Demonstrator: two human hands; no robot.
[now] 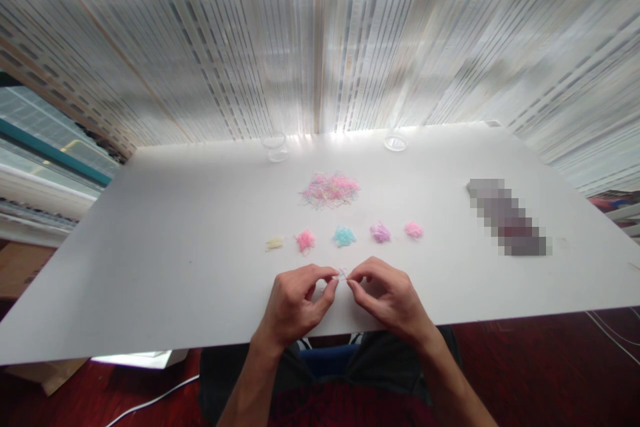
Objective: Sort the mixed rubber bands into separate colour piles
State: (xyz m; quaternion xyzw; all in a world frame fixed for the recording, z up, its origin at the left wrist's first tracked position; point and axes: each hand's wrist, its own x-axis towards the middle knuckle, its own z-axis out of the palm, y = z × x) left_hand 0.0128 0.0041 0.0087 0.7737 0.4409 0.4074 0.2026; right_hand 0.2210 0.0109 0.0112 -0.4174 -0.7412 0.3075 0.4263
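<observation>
- While both forearms reach in from the near edge of the smooth white rectangular table (150, 233), the bare left hand (301, 299) and the bare right hand (389, 295) face each other near its middle; a tiny tuft of thin, pale lilac and whitish strands (343, 274) sits between their fingertips.
- Left thumb and forefinger are pinched together on the tuft's left side; right thumb and forefinger are pinched on its right side; the other fingers are curled in.
- Just beyond the hands, a row of small strand piles runs left to right: pale yellow pile (275, 243), hot-pink pile (305, 241), turquoise pile (345, 236), purple pile (381, 233), light-pink pile (414, 230); each lies apart from its neighbours.
- Farther off, behind the row, spreads a larger loose heap of mixed pink, bluish and yellowish strands (331, 189).
- Near the far edge stand a clear round container (277, 155), left, and a clear shallow round piece (396, 143), right; a pixelated dark elongated object (507, 217) lies well to the right.
</observation>
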